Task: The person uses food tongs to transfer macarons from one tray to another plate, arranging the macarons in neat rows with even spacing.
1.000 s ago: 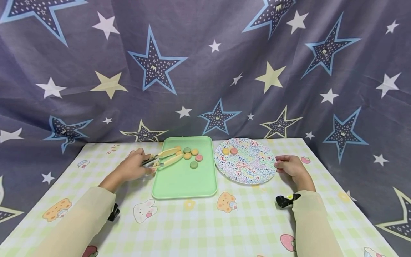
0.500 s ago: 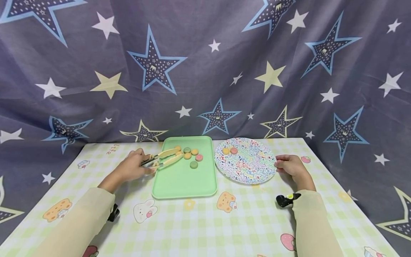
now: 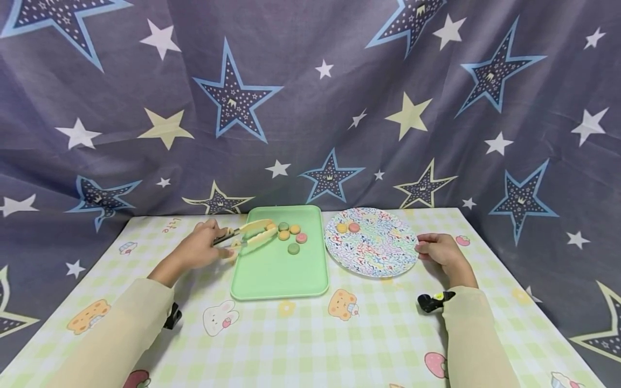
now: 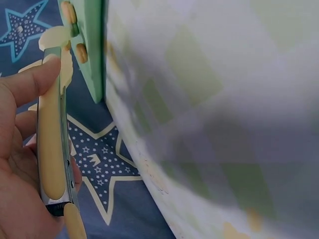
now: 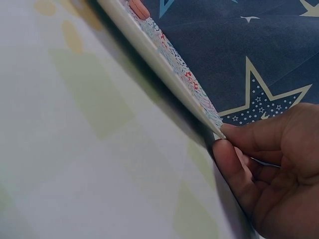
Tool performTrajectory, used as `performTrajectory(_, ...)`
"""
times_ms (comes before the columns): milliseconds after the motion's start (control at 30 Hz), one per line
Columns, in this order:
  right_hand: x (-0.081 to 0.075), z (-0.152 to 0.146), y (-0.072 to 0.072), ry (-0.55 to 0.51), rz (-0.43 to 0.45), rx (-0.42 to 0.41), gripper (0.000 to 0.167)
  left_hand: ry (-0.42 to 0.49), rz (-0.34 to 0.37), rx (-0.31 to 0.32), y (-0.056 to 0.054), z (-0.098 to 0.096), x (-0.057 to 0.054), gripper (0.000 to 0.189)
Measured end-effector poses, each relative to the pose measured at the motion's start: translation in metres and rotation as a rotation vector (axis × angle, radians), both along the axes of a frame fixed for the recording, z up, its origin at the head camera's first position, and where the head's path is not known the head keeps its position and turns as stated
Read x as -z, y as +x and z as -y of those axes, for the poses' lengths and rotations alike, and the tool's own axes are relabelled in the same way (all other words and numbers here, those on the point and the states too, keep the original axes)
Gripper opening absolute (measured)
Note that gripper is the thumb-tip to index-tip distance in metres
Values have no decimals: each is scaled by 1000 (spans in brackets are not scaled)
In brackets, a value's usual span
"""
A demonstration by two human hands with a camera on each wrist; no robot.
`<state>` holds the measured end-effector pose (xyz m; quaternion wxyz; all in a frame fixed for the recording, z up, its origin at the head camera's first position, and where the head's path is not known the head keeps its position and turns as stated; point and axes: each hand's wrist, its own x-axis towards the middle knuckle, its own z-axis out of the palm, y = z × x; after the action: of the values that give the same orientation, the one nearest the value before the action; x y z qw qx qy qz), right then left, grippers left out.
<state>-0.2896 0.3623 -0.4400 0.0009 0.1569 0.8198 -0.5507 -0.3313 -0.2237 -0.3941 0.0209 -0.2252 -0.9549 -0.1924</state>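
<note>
Tongs [image 4: 51, 144] sit slightly farther than earlier; plate [image 3: 373, 252] unmoved. Left hand [image 3: 198, 248] grips the tongs (pale yellow, arms parted); right hand [image 3: 441, 252] pinches the plate's right rim.

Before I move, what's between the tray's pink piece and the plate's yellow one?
In the head view, only bare floor of the green tray, its right rim, then the left edge of the plate; no other piece.
</note>
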Motion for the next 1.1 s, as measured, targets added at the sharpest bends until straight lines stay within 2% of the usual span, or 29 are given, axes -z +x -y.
performTrajectory(233, 1, 1, -3, -2, -14, -1, 44, -12, -63, 32, -6, -5, -6, 73)
performTrajectory(600, 0, 2, -5, -1, -8, 9, 42, -13, -99, 58, -11, -25, -17, 71)
performTrajectory(1100, 2, -1, -1, 3, -5, 20, 41, 3, -82, 98, -24, -67, -18, 70)
